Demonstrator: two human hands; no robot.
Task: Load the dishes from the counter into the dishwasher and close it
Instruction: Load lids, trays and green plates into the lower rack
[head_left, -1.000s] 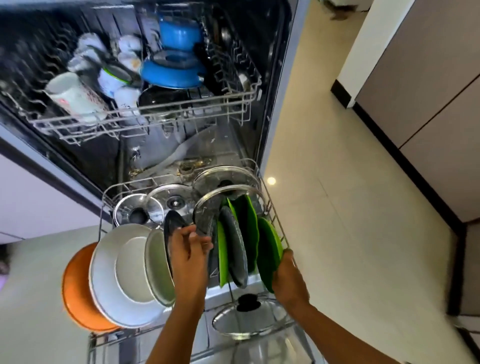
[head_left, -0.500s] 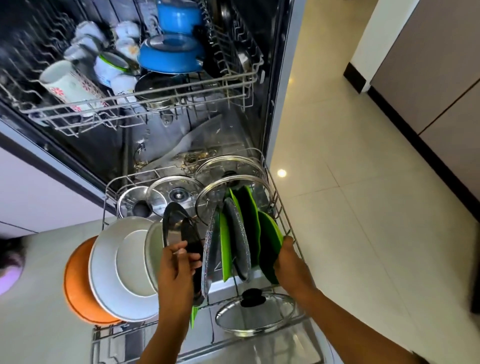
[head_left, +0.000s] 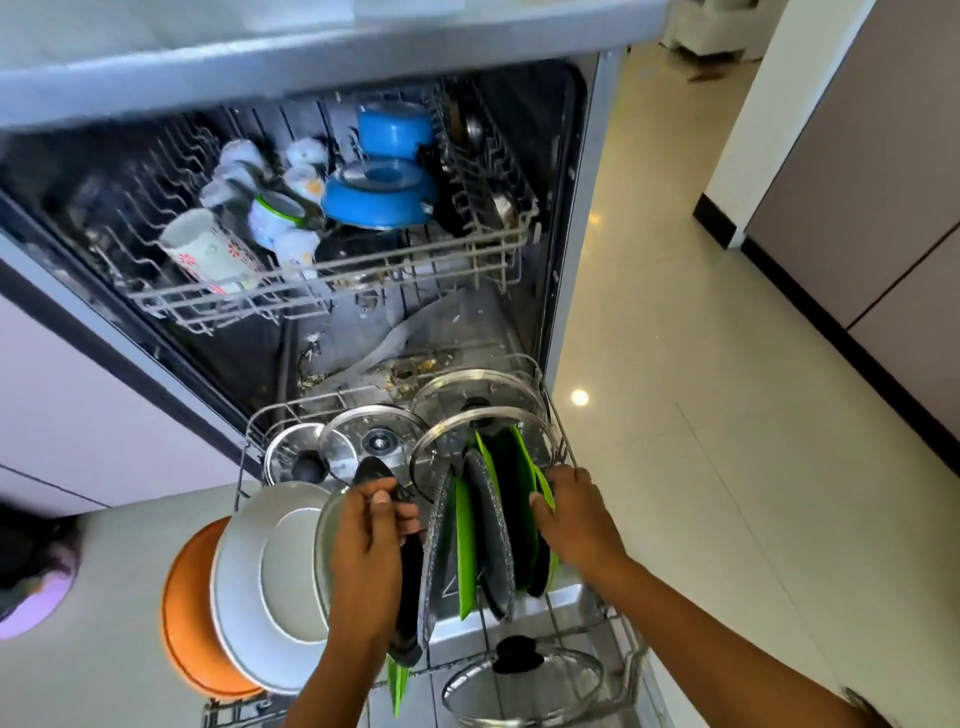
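Note:
The dishwasher stands open with its lower rack (head_left: 563, 447) pulled out. In the rack stand several glass lids (head_left: 374, 441), white plates (head_left: 270, 582), an orange dish (head_left: 189, 613) and green-and-dark plates (head_left: 511, 509). My left hand (head_left: 363, 561) grips the rim of a dark plate (head_left: 410, 582) standing upright between a white plate and a speckled grey one. My right hand (head_left: 571, 519) holds the edge of the rightmost green plate (head_left: 543, 488). One glass lid (head_left: 524, 686) lies flat at the rack's near end.
The upper rack (head_left: 332, 291) holds a blue pot (head_left: 379, 195), a blue lid, mugs and cups. The countertop edge (head_left: 311, 47) runs above. Tiled floor (head_left: 727, 467) lies to the right, with a cabinet (head_left: 883, 208) beyond it.
The camera has tilted up, so the counter edge shows. My left hand has pushed the dark plate lower into its slot. My right hand stays on the green plate.

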